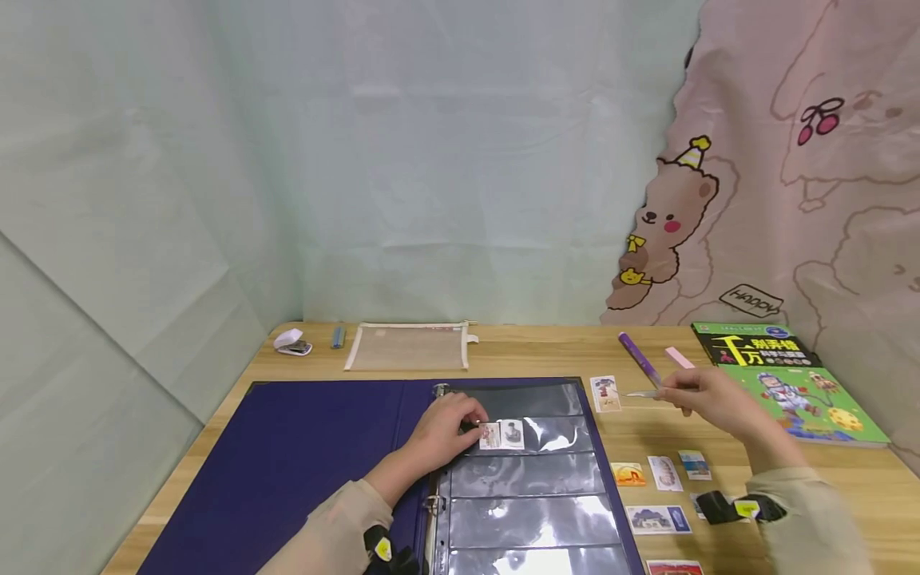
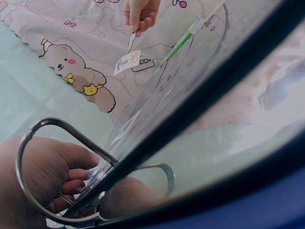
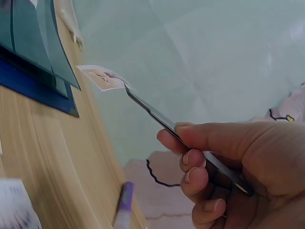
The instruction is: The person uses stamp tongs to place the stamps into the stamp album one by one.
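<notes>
My right hand [image 1: 707,399] pinches metal tweezers [image 3: 159,119] between thumb and fingers. At the tweezers' tips is a white-edged stamp [image 3: 104,78] with a coloured picture, raised above the table just right of the album in the right wrist view. My left hand [image 1: 442,427] rests on the album's clear pocket page [image 1: 528,475], its fingers bent loosely near the ring side. Two small stamps [image 1: 512,434] sit side by side in the second pocket row, right at the left fingertips. A metal ring [image 2: 21,167] of the binder stands in front of that hand in the left wrist view.
The navy album cover [image 1: 309,471] lies spread to the left. Several loose stamps [image 1: 657,519] lie right of the page. A purple marker [image 1: 638,357], pink eraser-like block [image 1: 679,358] and book [image 1: 812,399] are behind. A mesh pouch [image 1: 410,349] and stapler [image 1: 291,342] stand at the back.
</notes>
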Available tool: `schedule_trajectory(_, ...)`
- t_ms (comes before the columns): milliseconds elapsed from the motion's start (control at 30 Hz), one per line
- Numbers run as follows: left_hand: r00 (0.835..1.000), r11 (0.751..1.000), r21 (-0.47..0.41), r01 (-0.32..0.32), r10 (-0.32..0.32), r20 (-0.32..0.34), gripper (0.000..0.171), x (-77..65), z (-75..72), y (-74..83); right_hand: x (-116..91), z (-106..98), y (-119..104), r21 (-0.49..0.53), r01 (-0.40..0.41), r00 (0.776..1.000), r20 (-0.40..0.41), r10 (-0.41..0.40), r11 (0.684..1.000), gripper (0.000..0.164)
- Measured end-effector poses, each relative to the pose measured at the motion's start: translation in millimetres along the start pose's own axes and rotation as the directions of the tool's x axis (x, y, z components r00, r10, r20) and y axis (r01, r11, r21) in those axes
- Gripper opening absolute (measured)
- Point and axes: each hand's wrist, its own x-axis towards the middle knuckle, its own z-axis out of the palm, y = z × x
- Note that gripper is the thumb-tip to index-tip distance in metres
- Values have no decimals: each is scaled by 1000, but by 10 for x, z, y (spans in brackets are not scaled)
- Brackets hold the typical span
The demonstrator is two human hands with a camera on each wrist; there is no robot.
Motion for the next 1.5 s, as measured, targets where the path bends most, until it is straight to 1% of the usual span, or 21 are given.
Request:
schedule_trajectory(133,1000,1000,5,1,-1,-3,9,4,1,-9,76,87,-50,44,16,1000,14,-17,999,24)
schedule_trajectory(300,1000,1000,3,-3,3,-8,9,7,7,-16,149,179,-74,41,22,1000,6,-23,999,23)
schedule_trajectory(467,1000,1000,2,-9,9,-7,9,3,15,-18,195,259,-92,96,58,998,19,-60,994,23)
schedule_trajectory(533,1000,1000,1,-7,7,-4,9,-1,14,-16,213,291,-96,103,72,997,15,-74,992,23)
schedule_trajectory(667,1000,1000,5,-13,13,-6,9,1,15,-19,256,355,-98,69,70,997,-16,-69,995,23)
schedule_trajectory(767,1000,1000,6,-20,20,-9,9,5,10,-20,289,391,-112,55,57,998,-15,-56,997,24)
schedule_trajectory(1100,999,999,-11,-32,32,-11,10,-15,14,-28,392,508,-173,156,80,996,32,-86,985,24)
schedule_trajectory(1333,1000,999,-28,-24,24,-13,10,-15,24,-29,431,601,-193,133,38,998,36,-43,990,22)
schedule_trajectory(1500,1000,999,-30,-28,27,-15,9,-16,21,-40,458,668,-180,157,63,996,54,-73,986,21)
